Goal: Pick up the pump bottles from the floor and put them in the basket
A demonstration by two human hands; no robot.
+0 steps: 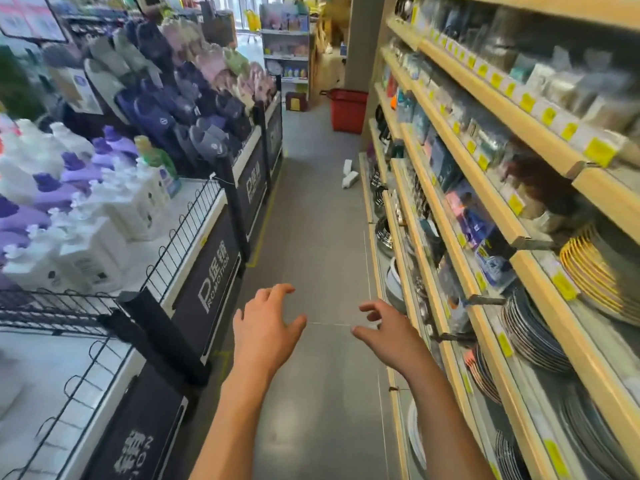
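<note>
The left hand (pixel 266 329) and right hand (pixel 386 332) reach out empty, fingers spread. The bottles (pixel 349 174) lie on the floor (pixel 311 216) well ahead of the right hand, with the basket (pixel 348 110) farther beyond. Best to walk close and crouch before grabbing.

A grey floor (pixel 311 216) runs down a shop aisle between pale wooden shelving (pixel 485 98) on the right and black-fronted display bins (pixel 214 268) on the left.
</note>
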